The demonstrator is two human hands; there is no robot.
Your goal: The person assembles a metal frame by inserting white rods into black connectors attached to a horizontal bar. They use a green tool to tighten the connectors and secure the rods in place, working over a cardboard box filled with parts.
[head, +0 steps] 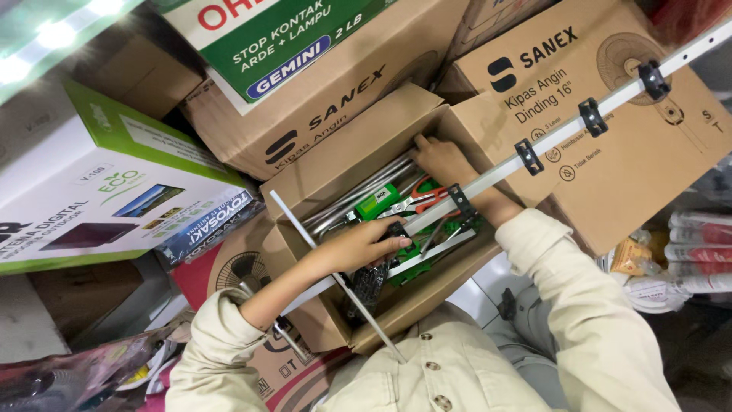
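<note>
While the left hand [364, 246] pinches the near end of the long white rail [549, 141] over the open carton [343, 164], the rail runs up-right past the right hand [442, 162], whose hidden fingers' grip I cannot tell.

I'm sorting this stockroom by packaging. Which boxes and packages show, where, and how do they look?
Open brown carton: centre, both hands inside.
Brown carton with fan drawing: upper right.
Green-and-white box: top, on a brown carton.
White box with green edge: left.
Red-and-white packets: right edge.
</note>
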